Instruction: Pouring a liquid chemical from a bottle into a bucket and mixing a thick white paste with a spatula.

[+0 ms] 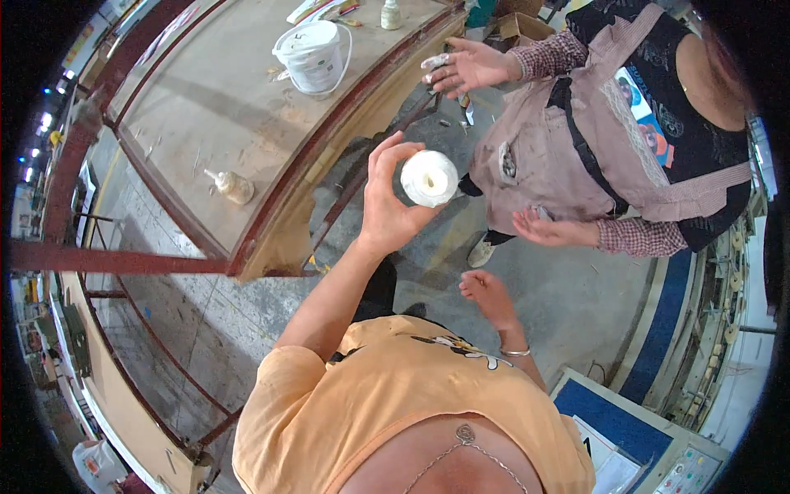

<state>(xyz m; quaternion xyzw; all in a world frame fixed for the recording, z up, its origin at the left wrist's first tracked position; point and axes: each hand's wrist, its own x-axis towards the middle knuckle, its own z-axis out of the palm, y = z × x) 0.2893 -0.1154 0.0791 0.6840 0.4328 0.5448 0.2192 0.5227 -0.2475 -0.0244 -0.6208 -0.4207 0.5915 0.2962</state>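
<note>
Above the floor (568, 300), between the table (263, 123) and a co-worker, my left hand (391, 206) grips a round white container (429, 178), seen end-on, with my thumb on its near side and my fingers around its left and far side. Its middle shows a paler, yellowish patch.

Lower and to the right, nearer my body, my right hand (491, 298) is free, fingers loosely bent, with a bangle (516, 353) around the wrist. My shirt (403, 362) is yellow.

Facing me, the co-worker wears a dusty pink apron (531, 165) and checked sleeves (642, 237). One of their hands (469, 67), its fingers smeared white, reaches out near the table's edge; the other (555, 228) is beside the apron.

On the brown table, framed by dark red bars, stands a white bucket (313, 62), its handle hanging to the right. A small bottle (391, 15) is beyond it, and another bottle (234, 188) is nearer me, nozzle pointing left. At lower right, a sheet (609, 457) lies beside a control panel (690, 476).
</note>
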